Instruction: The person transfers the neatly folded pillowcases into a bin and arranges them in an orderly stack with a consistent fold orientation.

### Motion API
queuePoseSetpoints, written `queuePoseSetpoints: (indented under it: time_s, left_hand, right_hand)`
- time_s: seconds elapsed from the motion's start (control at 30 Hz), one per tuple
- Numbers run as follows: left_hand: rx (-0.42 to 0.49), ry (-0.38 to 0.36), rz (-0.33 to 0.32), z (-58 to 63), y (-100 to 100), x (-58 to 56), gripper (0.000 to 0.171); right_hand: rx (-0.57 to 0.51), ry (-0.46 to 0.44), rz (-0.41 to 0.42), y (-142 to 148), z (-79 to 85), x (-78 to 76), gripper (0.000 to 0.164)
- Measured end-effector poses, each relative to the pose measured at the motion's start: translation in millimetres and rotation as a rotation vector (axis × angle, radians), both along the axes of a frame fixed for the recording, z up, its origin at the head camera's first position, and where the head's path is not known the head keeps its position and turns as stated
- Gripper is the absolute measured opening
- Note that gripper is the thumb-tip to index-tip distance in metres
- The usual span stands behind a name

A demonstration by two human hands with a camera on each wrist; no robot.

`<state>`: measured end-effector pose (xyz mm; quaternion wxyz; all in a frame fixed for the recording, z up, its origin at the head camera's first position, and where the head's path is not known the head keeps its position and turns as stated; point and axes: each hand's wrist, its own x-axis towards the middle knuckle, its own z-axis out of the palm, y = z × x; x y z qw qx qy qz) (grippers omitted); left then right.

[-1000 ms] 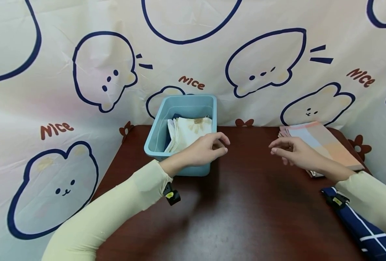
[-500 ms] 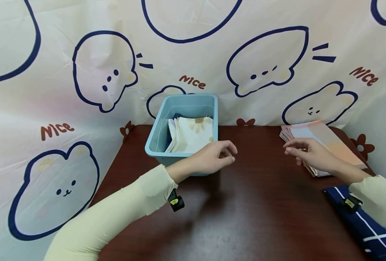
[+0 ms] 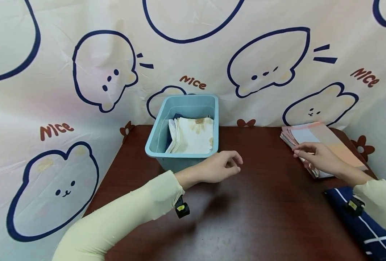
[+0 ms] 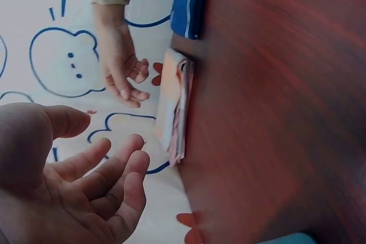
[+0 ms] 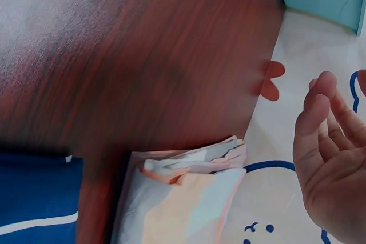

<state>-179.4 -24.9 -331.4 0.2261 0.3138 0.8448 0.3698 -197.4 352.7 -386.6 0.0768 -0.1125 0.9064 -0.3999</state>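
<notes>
Compared with a second ago, both hands sit farther right in the head view and a little closer to the wearer. The left hand point(image 3: 216, 167), which covered part of the white cloths point(image 3: 196, 136) before, now hangs over the table point(image 3: 261, 221) at the front right corner of the bin point(image 3: 176, 163), so more of those folded cloths shows. Its fingers are loosely bent, the thumb well apart from them, and it holds nothing. The right hand point(image 3: 321, 158) has shifted from the stack's left side to hang above its near left part; the left wrist view shows it apart from the stack. Its fingers are relaxed and slightly curved, also holding nothing. The pastel stack point(image 3: 334, 141) lies folded at the table's far right, where it was, and the bin stays near the back edge, left of it. The navy cloth point(image 3: 372, 230) lies at the right edge, partly under the sleeve point(image 3: 378, 203) in view.
</notes>
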Motion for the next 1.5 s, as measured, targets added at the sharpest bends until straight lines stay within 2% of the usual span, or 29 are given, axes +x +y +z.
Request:
queuePoseSetpoints:
  time_s: [0.17, 0.43, 0.53, 0.63, 0.8, 0.93, 1.13, 1.33, 1.5]
  left_hand:
    - [-0.022, -0.007, -0.001, -9.1, 4.9, 2.0, 0.016]
    - [-0.003, -0.031, 0.003, -21.9, 11.8, 0.3, 0.016]
    - [-0.009, -0.041, 0.007, -26.2, 12.8, -0.8, 0.016]
    - [-0.021, -0.058, 0.022, -29.9, 12.2, -1.9, 0.015]
    - [-0.048, -0.066, 0.016, -35.6, 10.8, -3.5, 0.016]
    - [-0.064, -0.064, 0.000, -41.4, 10.4, -4.0, 0.017]
    - [-0.076, -0.084, -0.012, -50.0, 9.9, -3.5, 0.016]
    - [-0.081, -0.069, -0.026, -55.2, 12.8, -2.8, 0.017]
    - [-0.098, -0.073, -0.029, -64.0, 15.2, -0.7, 0.017]
  right_hand:
    - [0.000, 0.000, -0.008, 4.7, -4.5, -3.0, 0.031]
    - [0.055, -0.062, -0.045, 17.6, -14.1, -8.7, 0.039]
    - [0.083, -0.104, -0.025, 25.3, -16.9, -8.4, 0.041]
    - [0.074, -0.205, 0.036, 35.6, -18.9, -7.3, 0.039]
    - [0.049, -0.434, 0.205, 53.3, -19.0, -2.6, 0.033]
    - [0.065, -0.525, 0.292, 60.6, -19.8, 3.8, 0.033]
    - [0.148, -0.516, 0.322, 64.6, -24.9, 10.6, 0.039]
    - [0.159, -0.505, 0.367, 73.3, -27.2, 12.3, 0.040]
    - [0.146, -0.500, 0.386, 79.8, -29.6, 14.0, 0.041]
